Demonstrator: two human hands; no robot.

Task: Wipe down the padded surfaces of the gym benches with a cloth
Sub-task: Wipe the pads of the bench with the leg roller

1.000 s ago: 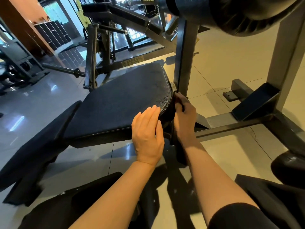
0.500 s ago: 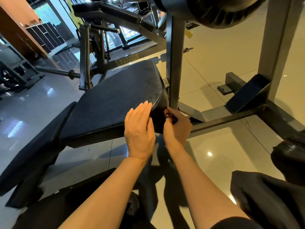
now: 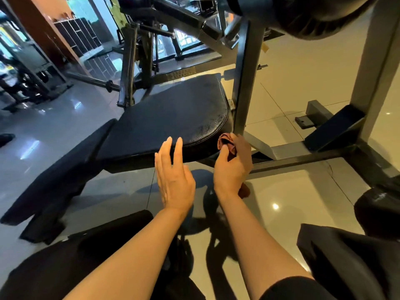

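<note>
A black padded bench seat (image 3: 168, 118) fills the middle of the view, its cracked near corner facing me. A second long black pad (image 3: 54, 176) slopes down to the left of it. My right hand (image 3: 232, 165) grips a reddish-brown cloth (image 3: 226, 140) against the seat's near right edge, beside a grey steel upright. A tail of the cloth hangs below my wrist. My left hand (image 3: 173, 178) hovers just in front of the seat's near edge, fingers straight and slightly spread, its fingertips over the rim.
A grey steel upright (image 3: 246, 83) and floor frame (image 3: 292, 156) stand right of the seat. A round black roller pad (image 3: 313, 16) hangs overhead. Another black pad (image 3: 376, 208) sits at the lower right. Weight racks and machines stand at the back left on glossy tile floor.
My left hand has slid back off the seat toward me. My right hand has come down from the seat's side to its lower corner, and the reddish cloth now shows in it.
</note>
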